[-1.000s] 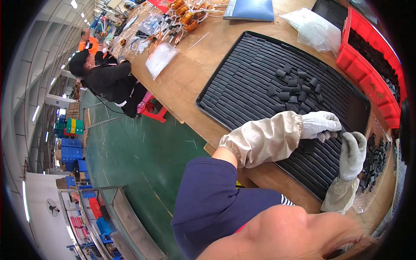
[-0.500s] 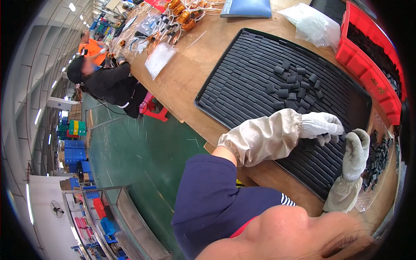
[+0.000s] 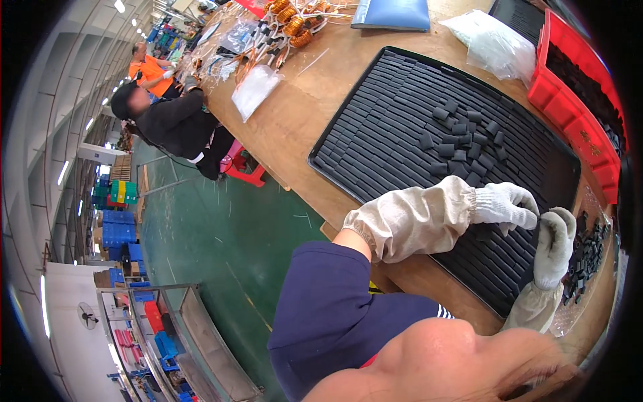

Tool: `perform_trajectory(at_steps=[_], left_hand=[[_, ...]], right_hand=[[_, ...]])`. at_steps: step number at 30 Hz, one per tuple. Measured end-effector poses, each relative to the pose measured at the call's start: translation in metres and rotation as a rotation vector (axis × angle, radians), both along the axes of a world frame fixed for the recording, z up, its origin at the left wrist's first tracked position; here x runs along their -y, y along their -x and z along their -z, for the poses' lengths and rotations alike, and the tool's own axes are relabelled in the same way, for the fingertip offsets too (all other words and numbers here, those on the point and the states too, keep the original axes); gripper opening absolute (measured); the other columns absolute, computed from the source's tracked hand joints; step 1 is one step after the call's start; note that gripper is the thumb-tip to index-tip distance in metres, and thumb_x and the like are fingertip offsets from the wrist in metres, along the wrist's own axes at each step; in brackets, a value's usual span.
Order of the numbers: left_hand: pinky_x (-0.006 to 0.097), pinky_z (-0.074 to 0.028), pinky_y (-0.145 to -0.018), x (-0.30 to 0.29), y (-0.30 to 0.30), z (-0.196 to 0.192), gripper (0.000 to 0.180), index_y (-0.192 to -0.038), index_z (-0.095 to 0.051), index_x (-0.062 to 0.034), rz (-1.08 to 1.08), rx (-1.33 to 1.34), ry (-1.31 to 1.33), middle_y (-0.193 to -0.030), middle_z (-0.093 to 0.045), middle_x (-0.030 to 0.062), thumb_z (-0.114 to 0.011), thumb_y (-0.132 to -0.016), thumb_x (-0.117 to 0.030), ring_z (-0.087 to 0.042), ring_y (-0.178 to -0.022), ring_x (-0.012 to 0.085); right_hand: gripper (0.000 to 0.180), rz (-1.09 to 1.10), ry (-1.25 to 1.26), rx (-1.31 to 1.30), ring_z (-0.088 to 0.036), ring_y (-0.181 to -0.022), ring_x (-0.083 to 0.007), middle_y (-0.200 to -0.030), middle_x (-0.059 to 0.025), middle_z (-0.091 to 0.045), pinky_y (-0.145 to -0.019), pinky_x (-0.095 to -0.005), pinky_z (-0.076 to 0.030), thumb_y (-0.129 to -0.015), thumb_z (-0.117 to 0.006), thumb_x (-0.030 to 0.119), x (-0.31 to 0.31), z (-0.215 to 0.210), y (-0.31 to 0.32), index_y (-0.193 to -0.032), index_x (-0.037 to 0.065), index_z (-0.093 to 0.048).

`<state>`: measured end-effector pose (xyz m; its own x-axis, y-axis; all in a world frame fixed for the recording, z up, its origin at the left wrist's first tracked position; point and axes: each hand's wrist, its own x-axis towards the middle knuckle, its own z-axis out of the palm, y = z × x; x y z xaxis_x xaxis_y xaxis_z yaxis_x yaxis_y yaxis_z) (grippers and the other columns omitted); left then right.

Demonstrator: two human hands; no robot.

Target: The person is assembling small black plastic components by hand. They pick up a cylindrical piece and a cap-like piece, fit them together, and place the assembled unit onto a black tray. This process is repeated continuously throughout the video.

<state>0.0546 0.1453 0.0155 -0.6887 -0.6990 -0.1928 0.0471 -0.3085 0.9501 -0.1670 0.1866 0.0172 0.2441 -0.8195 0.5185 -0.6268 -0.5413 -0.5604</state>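
Left hand (image 3: 507,204), gloved, fingers curled, tips close to right hand's (image 3: 554,246); cannot tell whether either pinches a piece. Light fingertip work looks best, sleeves (image 3: 415,220) kept from dragging. Under and beyond left hand: black tray (image 3: 561,177), short matte-black pieces (image 3: 402,117) in tight rows, loose heap (image 3: 462,142) atop.

The head-worn fisheye is looking down from close above the wearer's navy sleeve (image 3: 325,295), facing the black tray (image 3: 561,175) at near right, and is taking in blue crates (image 3: 118,232) at far left.
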Motion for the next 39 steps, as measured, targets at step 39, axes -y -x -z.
perform_trajectory(at_steps=[39], left_hand=[[0.025, -0.055, -0.06, 0.0, 0.0, 0.008, 0.038, -0.111, -0.067, 0.0004, -0.073, 0.064, 0.123, -0.093, -0.069, 0.007, -0.073, -0.089, -0.03, -0.065, -0.071, 0.0118]], right_hand=[[0.021, -0.015, -0.217, 0.103, -0.06, -0.101, -0.0246, -0.109, -0.0124, -0.059, -0.091, -0.033, -0.048, -0.082, -0.062, -0.011, -0.003, 0.002, -0.011, -0.1, -0.001, -0.06]])
